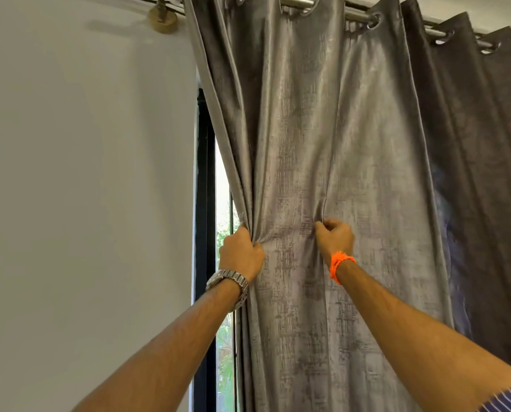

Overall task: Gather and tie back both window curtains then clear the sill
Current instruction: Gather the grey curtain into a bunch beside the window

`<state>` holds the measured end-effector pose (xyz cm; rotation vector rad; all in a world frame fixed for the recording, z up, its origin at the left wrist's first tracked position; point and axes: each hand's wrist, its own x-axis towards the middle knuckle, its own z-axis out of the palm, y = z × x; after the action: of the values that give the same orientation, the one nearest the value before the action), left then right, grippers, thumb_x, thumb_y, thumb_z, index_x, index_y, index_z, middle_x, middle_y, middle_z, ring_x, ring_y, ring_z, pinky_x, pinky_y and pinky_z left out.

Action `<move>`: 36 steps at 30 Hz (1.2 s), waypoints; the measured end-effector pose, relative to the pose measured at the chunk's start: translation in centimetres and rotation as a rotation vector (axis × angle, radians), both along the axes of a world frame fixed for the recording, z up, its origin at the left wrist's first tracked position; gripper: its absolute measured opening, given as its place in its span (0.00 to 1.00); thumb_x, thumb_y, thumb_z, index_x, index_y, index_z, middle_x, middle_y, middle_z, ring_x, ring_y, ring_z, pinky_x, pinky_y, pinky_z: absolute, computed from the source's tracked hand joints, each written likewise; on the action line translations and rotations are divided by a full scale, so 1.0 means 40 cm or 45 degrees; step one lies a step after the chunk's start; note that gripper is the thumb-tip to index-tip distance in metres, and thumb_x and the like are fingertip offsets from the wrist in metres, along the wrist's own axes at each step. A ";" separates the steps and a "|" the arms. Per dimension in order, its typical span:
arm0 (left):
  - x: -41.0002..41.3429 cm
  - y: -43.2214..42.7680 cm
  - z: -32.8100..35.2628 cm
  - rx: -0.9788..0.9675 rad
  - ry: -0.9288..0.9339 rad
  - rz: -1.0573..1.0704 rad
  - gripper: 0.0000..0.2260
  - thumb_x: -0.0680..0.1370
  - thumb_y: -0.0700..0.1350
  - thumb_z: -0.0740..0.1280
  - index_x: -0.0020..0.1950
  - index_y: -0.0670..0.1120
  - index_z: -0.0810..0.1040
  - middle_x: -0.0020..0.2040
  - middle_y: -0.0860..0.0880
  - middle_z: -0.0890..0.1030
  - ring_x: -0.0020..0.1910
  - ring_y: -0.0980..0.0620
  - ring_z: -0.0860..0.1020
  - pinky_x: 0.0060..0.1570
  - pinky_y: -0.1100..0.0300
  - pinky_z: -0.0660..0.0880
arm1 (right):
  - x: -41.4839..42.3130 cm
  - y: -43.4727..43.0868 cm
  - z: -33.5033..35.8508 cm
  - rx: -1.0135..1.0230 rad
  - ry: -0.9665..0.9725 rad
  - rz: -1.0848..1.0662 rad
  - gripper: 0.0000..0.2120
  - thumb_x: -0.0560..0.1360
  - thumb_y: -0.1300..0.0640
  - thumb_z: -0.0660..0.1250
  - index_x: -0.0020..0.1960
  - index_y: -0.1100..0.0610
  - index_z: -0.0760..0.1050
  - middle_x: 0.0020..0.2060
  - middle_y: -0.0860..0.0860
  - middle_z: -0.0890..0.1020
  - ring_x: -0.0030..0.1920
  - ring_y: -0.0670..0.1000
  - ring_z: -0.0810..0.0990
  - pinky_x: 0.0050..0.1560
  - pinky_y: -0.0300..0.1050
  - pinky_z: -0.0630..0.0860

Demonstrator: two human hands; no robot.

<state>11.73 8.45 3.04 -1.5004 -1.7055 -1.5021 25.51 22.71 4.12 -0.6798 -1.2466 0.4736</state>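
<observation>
Both bare forearms reach up and forward from the lower edge of the view. The left hand [240,252] is just right of the black window frame [203,203], back of the hand toward the camera. Its grip is closed round the bunched outer hem of the grey curtain [307,129], with the fingers curled out of sight behind the cloth. A metal watch [229,282] sits on that wrist. The right hand [334,237] is at about the same height, farther right of the frame. Its knuckles are bent, and its grip pinches a vertical fold of the same curtain between thumb and curled fingers. An orange thread band [339,263] circles that wrist, and a striped sleeve [507,399] shows at the bottom corner.

The grey curtain hangs by eyelets from a steel rod [295,0] above the frame. Between the two hands its cloth is drawn slightly taut, and its hem slants up from the left hand toward the rod. A darker curtain [471,144] hangs on the same rod, farthest right of the frame. A narrow strip of glass with greenery [224,230] shows between the frame and the gathered hem, and a plain pale wall [84,173] lies left of the frame
</observation>
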 end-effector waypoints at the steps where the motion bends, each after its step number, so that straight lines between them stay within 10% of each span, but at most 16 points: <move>1: 0.003 0.000 0.003 -0.015 -0.002 0.008 0.04 0.78 0.42 0.65 0.49 0.42 0.72 0.39 0.50 0.75 0.36 0.50 0.76 0.28 0.67 0.67 | 0.005 -0.011 0.004 0.030 -0.016 -0.033 0.13 0.74 0.60 0.67 0.34 0.67 0.74 0.28 0.56 0.72 0.31 0.52 0.68 0.35 0.43 0.67; 5: 0.024 -0.012 0.013 -0.038 -0.005 -0.006 0.13 0.77 0.44 0.67 0.58 0.41 0.71 0.46 0.45 0.80 0.40 0.46 0.79 0.38 0.56 0.77 | 0.016 -0.072 0.018 0.149 -0.099 -0.133 0.09 0.76 0.62 0.65 0.38 0.60 0.70 0.45 0.54 0.72 0.42 0.52 0.69 0.40 0.37 0.61; 16: 0.049 -0.039 0.031 -0.012 -0.028 0.098 0.22 0.75 0.45 0.71 0.65 0.42 0.66 0.41 0.48 0.77 0.35 0.48 0.76 0.33 0.57 0.71 | -0.021 -0.246 0.016 0.333 -0.073 -0.256 0.08 0.83 0.59 0.54 0.58 0.64 0.66 0.36 0.51 0.75 0.31 0.49 0.72 0.27 0.44 0.60; 20: 0.062 -0.061 0.045 -0.019 -0.038 0.070 0.21 0.75 0.41 0.68 0.65 0.41 0.64 0.47 0.43 0.80 0.40 0.43 0.77 0.38 0.54 0.72 | -0.038 -0.302 0.034 0.370 -0.289 -0.252 0.07 0.80 0.65 0.55 0.58 0.62 0.65 0.42 0.60 0.79 0.43 0.64 0.79 0.35 0.51 0.68; 28: 0.067 -0.101 0.102 0.096 -0.062 -0.003 0.15 0.80 0.41 0.60 0.65 0.42 0.65 0.42 0.48 0.75 0.32 0.49 0.70 0.32 0.57 0.67 | -0.062 -0.360 0.072 0.398 -0.423 -0.014 0.16 0.72 0.74 0.55 0.59 0.66 0.67 0.57 0.66 0.78 0.62 0.61 0.78 0.54 0.51 0.77; 36: 0.000 -0.152 0.169 0.154 -0.233 -0.170 0.15 0.79 0.47 0.57 0.59 0.41 0.76 0.55 0.41 0.79 0.51 0.40 0.76 0.56 0.48 0.73 | -0.172 -0.397 0.077 0.544 -0.657 0.032 0.04 0.80 0.59 0.59 0.51 0.56 0.64 0.35 0.52 0.76 0.33 0.49 0.73 0.31 0.45 0.72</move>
<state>11.72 2.37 9.79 -1.4783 -1.6065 -1.8283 18.63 6.82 7.22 -0.4288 -1.7762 0.0355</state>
